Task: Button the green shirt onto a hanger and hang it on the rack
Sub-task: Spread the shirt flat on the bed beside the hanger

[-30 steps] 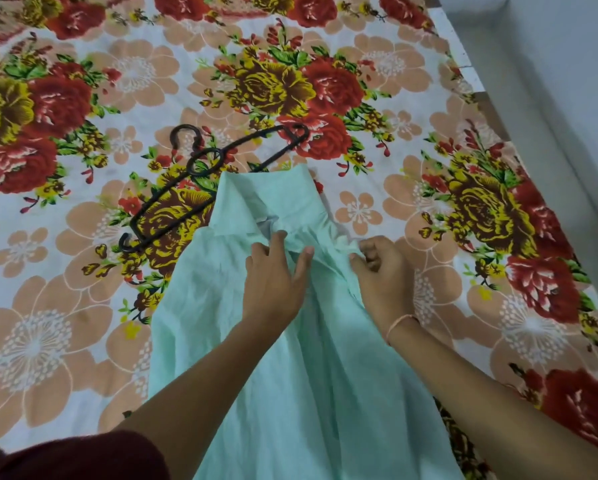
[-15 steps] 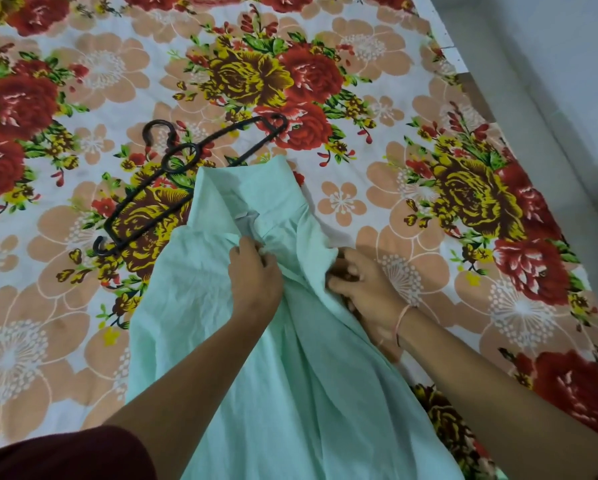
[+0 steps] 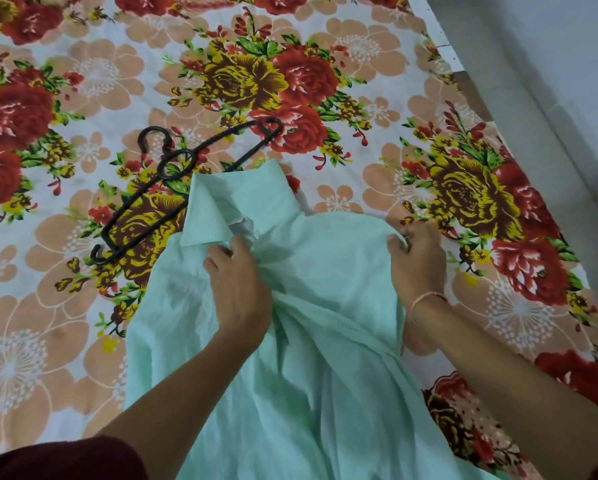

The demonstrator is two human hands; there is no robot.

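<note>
A pale green shirt (image 3: 311,358) lies on the flowered bedsheet, collar end pointing away from me. My left hand (image 3: 238,292) grips bunched cloth just below the collar. My right hand (image 3: 417,261) pinches the shirt's right edge and holds it stretched out to the right. A black hanger (image 3: 145,206) lies flat on the sheet beyond the collar to the left; the collar covers part of its lower bar. No rack is in view.
The flowered bedsheet (image 3: 325,64) covers the whole surface. The bed's right edge (image 3: 464,84) runs diagonally at the upper right, with grey floor (image 3: 550,64) beyond it.
My right hand has pulled the shirt's right edge outward to the right, spreading the cloth. My left hand stays gripping below the collar.
</note>
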